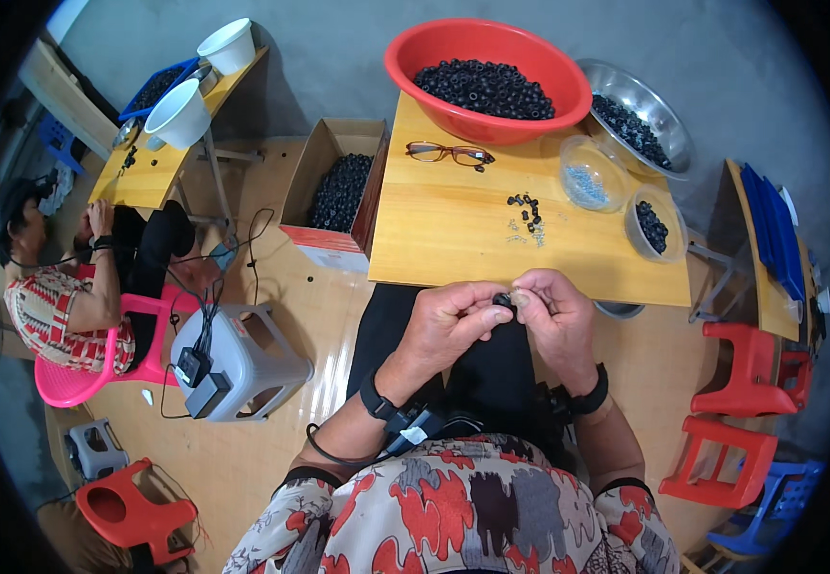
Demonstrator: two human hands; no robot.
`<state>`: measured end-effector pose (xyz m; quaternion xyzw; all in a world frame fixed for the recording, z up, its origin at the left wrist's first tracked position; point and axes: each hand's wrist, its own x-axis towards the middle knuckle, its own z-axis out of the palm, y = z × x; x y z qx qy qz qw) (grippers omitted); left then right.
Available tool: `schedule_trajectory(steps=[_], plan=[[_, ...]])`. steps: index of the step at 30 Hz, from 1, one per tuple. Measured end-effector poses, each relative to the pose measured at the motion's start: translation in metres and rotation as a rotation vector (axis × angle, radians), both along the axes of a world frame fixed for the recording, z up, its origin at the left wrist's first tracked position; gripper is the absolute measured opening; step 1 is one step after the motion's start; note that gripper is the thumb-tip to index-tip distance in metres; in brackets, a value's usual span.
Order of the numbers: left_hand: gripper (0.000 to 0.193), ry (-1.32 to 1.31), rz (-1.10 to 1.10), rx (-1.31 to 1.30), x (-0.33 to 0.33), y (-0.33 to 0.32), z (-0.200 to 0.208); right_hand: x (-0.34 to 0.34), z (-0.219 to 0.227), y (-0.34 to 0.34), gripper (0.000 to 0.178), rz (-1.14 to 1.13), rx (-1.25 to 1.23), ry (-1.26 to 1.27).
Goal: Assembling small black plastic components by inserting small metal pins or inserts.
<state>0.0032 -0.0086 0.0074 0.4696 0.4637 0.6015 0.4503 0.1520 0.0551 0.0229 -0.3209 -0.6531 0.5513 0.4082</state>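
My left hand [445, 323] pinches a small round black plastic part [504, 300] just off the table's near edge, above my lap. Against that part, my right hand [560, 314] has its thumb and fingertips pressed together; whatever it grips is too small to make out. On the yellow wooden table [434, 234] beyond my hands lies a loose group of black parts [531, 209], with small silvery screw-like pieces [535, 235] beside them. A clear round tub [568, 153] holds bluish metal pieces, and another clear tub [681, 241] holds black parts.
A large red basin [405, 81] and a steel bowl [678, 134], both with black parts, stand at the table's back. Glasses [448, 153] lie near the basin. Left are a cardboard box [305, 177], a grey stool [257, 359] with cables, and a seated person [70, 297]. Red stools [721, 459] stand right.
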Motion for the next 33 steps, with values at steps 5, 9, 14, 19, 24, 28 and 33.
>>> schedule_trajectory(steps=[5,9,14,19,24,28,33], plan=[[0.019,0.014,0.016,-0.027,-0.002,0.002,0.001,-0.002,-0.009,0.001,0.010,0.023,-0.004,0.056],[0.016,0.013,-0.002,-0.054,-0.005,0.002,-0.004,-0.004,-0.006,-0.001,0.013,0.115,-0.006,0.222],[0.015,0.029,0.001,0.024,-0.004,0.006,-0.009,-0.008,-0.012,-0.003,0.010,0.101,-0.064,0.243],[0.022,-0.175,-0.027,-0.032,-0.003,0.008,-0.012,-0.011,-0.014,-0.003,0.009,0.019,-0.128,0.219],[0.026,-0.313,-0.155,-0.092,-0.014,0.010,-0.014,-0.009,-0.016,0.004,0.010,0.027,-0.203,0.324],[0.021,-0.307,-0.170,-0.152,-0.017,0.009,-0.012,-0.011,-0.010,0.004,0.010,0.032,-0.218,0.299],[0.013,-0.396,-0.146,-0.140,-0.016,0.010,-0.014,-0.010,-0.002,0.003,0.011,0.070,-0.064,0.165]])
